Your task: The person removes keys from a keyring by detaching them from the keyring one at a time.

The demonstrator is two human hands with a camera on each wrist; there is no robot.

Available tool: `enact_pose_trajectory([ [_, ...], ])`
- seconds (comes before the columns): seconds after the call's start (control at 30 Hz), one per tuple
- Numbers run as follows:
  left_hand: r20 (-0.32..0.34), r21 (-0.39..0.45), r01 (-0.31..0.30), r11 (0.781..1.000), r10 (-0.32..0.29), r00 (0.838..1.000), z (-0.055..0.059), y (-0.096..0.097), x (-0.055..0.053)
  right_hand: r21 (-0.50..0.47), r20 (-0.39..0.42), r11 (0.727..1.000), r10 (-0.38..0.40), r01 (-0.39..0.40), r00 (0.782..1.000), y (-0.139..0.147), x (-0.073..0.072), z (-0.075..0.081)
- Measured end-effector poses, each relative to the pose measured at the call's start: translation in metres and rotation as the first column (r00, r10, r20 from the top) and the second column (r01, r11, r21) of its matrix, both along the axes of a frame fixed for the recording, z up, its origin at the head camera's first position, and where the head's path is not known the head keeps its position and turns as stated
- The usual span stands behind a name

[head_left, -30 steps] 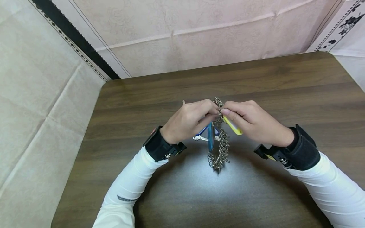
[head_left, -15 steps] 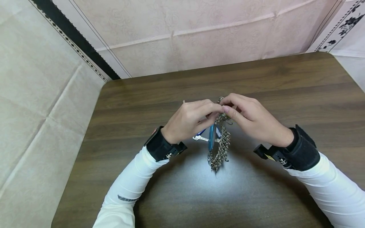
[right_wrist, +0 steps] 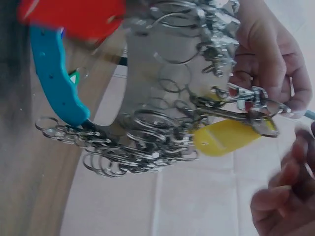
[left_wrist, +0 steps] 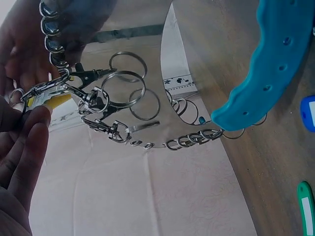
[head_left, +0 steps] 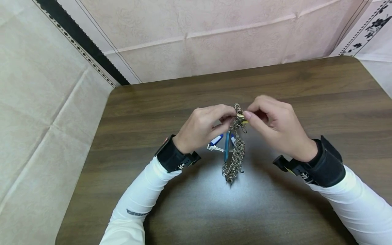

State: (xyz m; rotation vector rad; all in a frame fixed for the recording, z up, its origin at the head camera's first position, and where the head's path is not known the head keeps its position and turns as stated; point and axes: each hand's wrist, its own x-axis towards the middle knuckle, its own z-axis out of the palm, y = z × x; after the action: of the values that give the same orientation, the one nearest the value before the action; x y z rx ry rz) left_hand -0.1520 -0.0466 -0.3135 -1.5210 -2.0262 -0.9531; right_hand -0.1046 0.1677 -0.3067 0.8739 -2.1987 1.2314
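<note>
A large metal ring hung with many small snap hooks and split rings [head_left: 236, 158] stands upright under both hands, with a teal handle [head_left: 227, 146] along one side. My left hand [head_left: 209, 124] pinches a snap hook [right_wrist: 246, 96] near its top. Beside that hook hang a metal key [right_wrist: 229, 115] and its yellow key tag [right_wrist: 224, 140]. My right hand [head_left: 275, 124] is just right of the tag, thumb and forefinger bent towards it. In the right wrist view its loosely curled fingers [right_wrist: 273, 201] are apart from the tag and hold nothing.
Behind the ring, a key with a blue tag [head_left: 216, 140] lies on the wooden table [head_left: 153, 112]. A green tag [left_wrist: 306, 206] shows in the left wrist view, a blurred red tag [right_wrist: 74, 17] in the right. Pale cloth [head_left: 183, 44] hangs beyond the far edge.
The right hand held the yellow tag hanging below its fingers; it has let go and drawn off to the right. The left hand stays at the hook; the big ring has shifted slightly.
</note>
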Motion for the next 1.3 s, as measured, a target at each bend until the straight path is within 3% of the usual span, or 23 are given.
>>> enact_pose_trajectory([
  [0.23,0.001,-0.009,-0.028,1.0,0.028,1.0,-0.001,0.0,0.0,0.144,0.001,0.989,-0.018,0.018,1.0,-0.003,0.002,-0.003],
  [0.57,0.029,-0.009,-0.064,0.998,0.065,0.997,0.0,0.0,0.001,0.171,0.032,0.985,-0.033,0.027,0.999,-0.004,0.003,-0.006],
  [0.8,0.038,-0.006,-0.057,0.998,0.057,0.998,-0.001,0.0,0.0,0.135,0.126,0.991,-0.028,0.011,0.992,-0.008,0.003,-0.007],
  [1.03,0.071,-0.01,-0.065,0.998,0.065,0.995,-0.001,0.0,0.002,0.057,0.28,0.998,0.022,-0.039,0.96,-0.009,0.006,-0.005],
  [1.17,0.109,-0.002,-0.039,0.999,0.039,0.993,0.0,-0.001,0.002,0.037,0.29,0.998,0.035,-0.048,0.956,-0.01,0.005,-0.005],
  [1.3,0.198,-0.029,-0.031,0.999,0.036,0.98,0.002,-0.003,0.001,0.038,0.274,0.998,0.028,-0.04,0.961,-0.01,0.005,-0.006],
])
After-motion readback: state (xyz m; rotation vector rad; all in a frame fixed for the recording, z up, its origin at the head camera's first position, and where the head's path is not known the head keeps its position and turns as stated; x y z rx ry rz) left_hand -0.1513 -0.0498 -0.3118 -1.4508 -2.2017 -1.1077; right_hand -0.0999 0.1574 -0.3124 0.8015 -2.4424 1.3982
